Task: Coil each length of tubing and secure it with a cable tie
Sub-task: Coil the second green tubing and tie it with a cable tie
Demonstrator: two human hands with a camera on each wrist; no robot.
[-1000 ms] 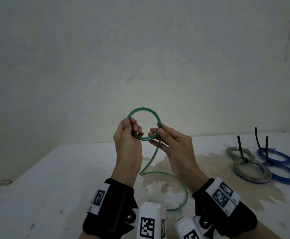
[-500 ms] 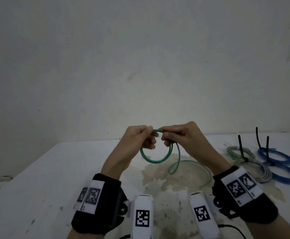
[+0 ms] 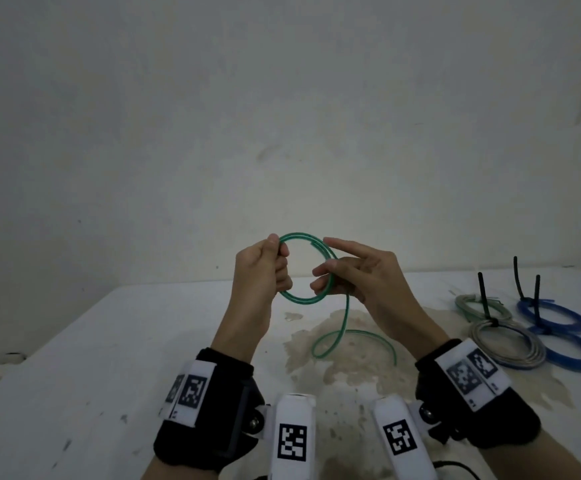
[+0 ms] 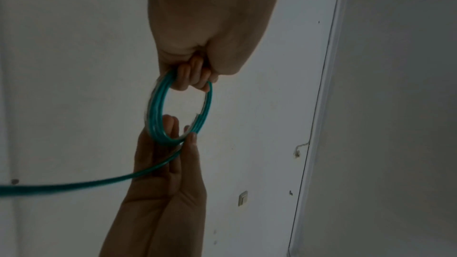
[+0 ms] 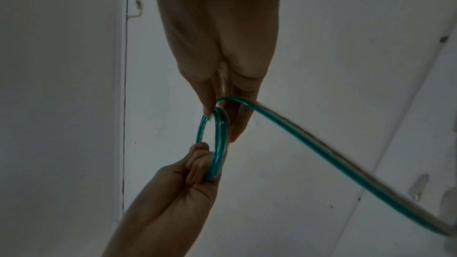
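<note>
A green tubing coil (image 3: 301, 301) of several turns is held upright in the air between both hands. My left hand (image 3: 280, 258) grips its left side with curled fingers. My right hand (image 3: 327, 271) pinches the right side between thumb and fingers, with the index finger stretched out. The loose tail (image 3: 346, 313) drops from the right hand to the table and curls there. In the left wrist view the coil (image 4: 154, 108) hangs from my left hand (image 4: 195, 79). In the right wrist view the coil (image 5: 220, 144) leaves my right hand (image 5: 222, 95), and the tail runs off to the right.
On the white table (image 3: 109, 358), at the right, lie tied coils: a grey one (image 3: 538, 351), a pale green one (image 3: 469, 303) and two blue ones (image 3: 580, 363), each with a black cable tie (image 3: 483, 296) sticking up. A brown stain (image 3: 351, 362) marks the table's middle. A bare wall stands behind.
The hands have lifted the coil from hanging low to standing upright between them. My right hand has shifted to the coil's right side, and the tail on the table is shorter.
</note>
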